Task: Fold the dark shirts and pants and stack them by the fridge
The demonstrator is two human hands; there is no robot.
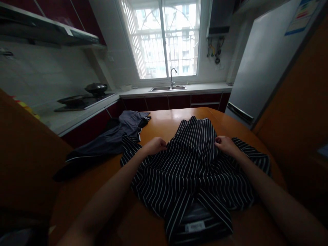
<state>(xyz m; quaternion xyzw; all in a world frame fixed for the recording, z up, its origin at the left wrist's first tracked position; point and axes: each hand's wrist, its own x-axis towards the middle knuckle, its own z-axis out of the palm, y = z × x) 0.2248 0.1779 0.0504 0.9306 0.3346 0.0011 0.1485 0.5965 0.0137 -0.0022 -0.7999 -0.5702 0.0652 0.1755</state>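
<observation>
A black shirt with white stripes (189,164) lies spread over the wooden table, its collar and label toward me and its narrower end pointing at the window. My left hand (156,146) pinches the shirt's left edge at about mid-length. On the opposite edge, my right hand (225,145) grips the cloth between thumb and fingers. Creases run across the fabric between both hands. One sleeve reaches out past my left forearm, the other past my right wrist.
Grey and dark clothes (110,136) lie in a heap on the left of the round wooden table (164,119). Beyond it are a counter with a sink (169,88), a stove with a pan (96,88) at the left, and a fridge (258,65) at the right.
</observation>
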